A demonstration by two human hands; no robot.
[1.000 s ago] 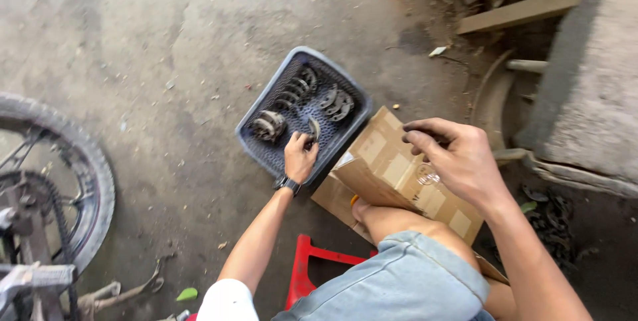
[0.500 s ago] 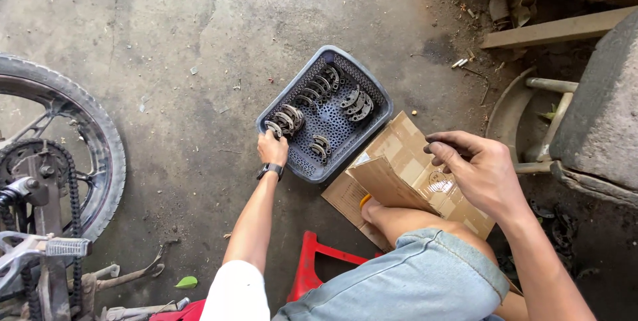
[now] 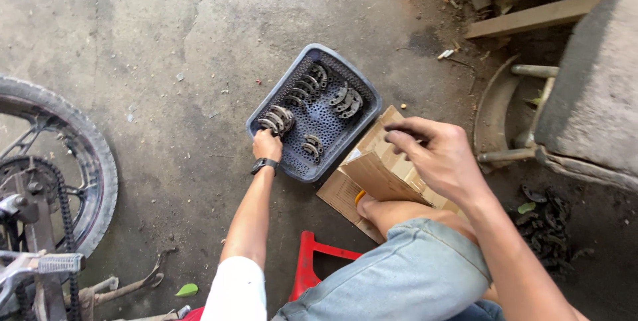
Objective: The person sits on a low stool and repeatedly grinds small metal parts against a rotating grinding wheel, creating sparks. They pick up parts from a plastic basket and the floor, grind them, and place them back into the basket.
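Observation:
A blue-grey perforated plastic tray (image 3: 364,88) lies on the concrete floor and holds several curved grey metal shoes (image 3: 345,98) in small rows. My left hand (image 3: 267,145), with a black watch on the wrist, is at the tray's near-left corner. Its fingers curl onto the row of shoes (image 3: 279,118) there. My right hand (image 3: 438,155) hovers over a flattened cardboard box (image 3: 375,171) beside the tray. Its fingers are pinched together, and whether they hold anything is unclear.
A motorcycle wheel (image 3: 100,161) with chain stands at the left. A red stool (image 3: 309,261) is under me. At the right are a concrete block (image 3: 591,95), a wooden plank (image 3: 531,18) and a heap of dark metal parts (image 3: 545,218).
My left hand slid from the tray's near edge to its near-left corner, onto a row of shoes. My right hand lifted off the cardboard box and stays pinched above it. The view shifted.

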